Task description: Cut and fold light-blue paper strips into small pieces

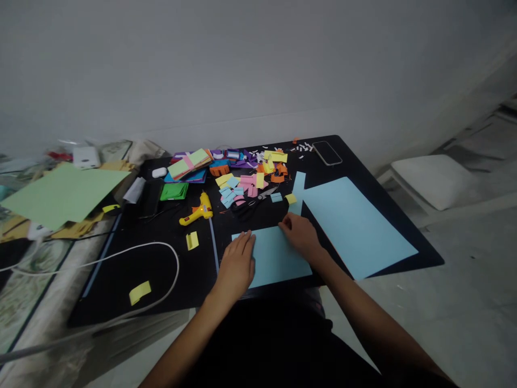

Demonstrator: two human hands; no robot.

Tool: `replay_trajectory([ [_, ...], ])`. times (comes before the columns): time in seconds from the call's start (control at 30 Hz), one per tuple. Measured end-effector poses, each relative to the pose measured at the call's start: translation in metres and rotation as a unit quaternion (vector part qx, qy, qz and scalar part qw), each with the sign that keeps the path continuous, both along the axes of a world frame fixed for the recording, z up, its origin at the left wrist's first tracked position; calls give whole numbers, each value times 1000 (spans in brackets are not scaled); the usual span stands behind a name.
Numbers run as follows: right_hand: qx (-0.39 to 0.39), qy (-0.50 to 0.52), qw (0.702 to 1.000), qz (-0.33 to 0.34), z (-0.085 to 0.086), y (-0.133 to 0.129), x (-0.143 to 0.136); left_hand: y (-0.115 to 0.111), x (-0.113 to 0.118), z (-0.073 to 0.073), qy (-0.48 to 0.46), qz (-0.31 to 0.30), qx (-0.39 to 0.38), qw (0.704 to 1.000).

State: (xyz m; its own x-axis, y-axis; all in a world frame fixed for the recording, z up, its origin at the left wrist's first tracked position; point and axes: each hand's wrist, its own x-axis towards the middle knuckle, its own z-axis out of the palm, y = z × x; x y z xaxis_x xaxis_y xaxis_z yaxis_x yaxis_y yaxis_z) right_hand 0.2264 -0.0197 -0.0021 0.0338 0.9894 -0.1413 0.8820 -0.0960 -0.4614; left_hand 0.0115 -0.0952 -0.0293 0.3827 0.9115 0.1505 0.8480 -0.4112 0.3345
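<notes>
A light blue sheet of paper (277, 261) lies on the black table in front of me. My left hand (237, 258) rests flat on its left part, fingers stretched toward the far edge. At the far right edge of the sheet, my right hand (299, 234) has its thumb and fingers pinched together on the paper. Just beyond that hand is a light blue strip (299, 186) with a small yellow piece (291, 199) by it. Scissors (264, 197) lie a little farther back. A larger light blue sheet (357, 223) lies to the right.
A yellow glue gun (198, 209) lies left of the sheet. Pink, blue, yellow and orange paper pieces (250, 183) cover the back. A phone (327, 153) sits at the back right. A white cable (177, 264) loops across the left. A white stool (430, 180) stands right.
</notes>
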Motion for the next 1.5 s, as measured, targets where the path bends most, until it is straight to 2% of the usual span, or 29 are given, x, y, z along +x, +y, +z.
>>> replay_trajectory([
  [0.23,15,-31,999,-36,-2,-1,34,0,-1,-1,-12,-3,-3,1000],
  [0.4,95,-43,994,-26,-5,-9,32,2,-9,5,-6,-9,-14,1000],
  [0.47,135,-19,991,5,-6,-16,23,7,-12,12,-2,-7,-18,1000],
  [0.57,161,38,979,118,-11,-26,5,17,-6,25,-3,20,-14,1000],
  [0.63,153,42,972,175,-15,-31,-7,26,5,32,6,36,-30,999],
  [0.7,133,29,970,200,-19,-33,-15,36,21,37,28,55,-81,995],
  [0.77,109,26,973,201,-20,-33,-18,44,35,39,63,61,-136,987],
  [0.9,58,91,982,156,-18,-29,-14,58,48,37,109,64,-165,978],
  [1.0,37,133,982,129,-18,-27,-11,63,48,37,121,74,-184,973],
  [1.27,-2,168,977,129,-16,-22,-10,71,42,44,148,113,-236,954],
  [1.5,-12,194,972,135,-14,-20,-8,76,19,49,150,141,-258,944],
])
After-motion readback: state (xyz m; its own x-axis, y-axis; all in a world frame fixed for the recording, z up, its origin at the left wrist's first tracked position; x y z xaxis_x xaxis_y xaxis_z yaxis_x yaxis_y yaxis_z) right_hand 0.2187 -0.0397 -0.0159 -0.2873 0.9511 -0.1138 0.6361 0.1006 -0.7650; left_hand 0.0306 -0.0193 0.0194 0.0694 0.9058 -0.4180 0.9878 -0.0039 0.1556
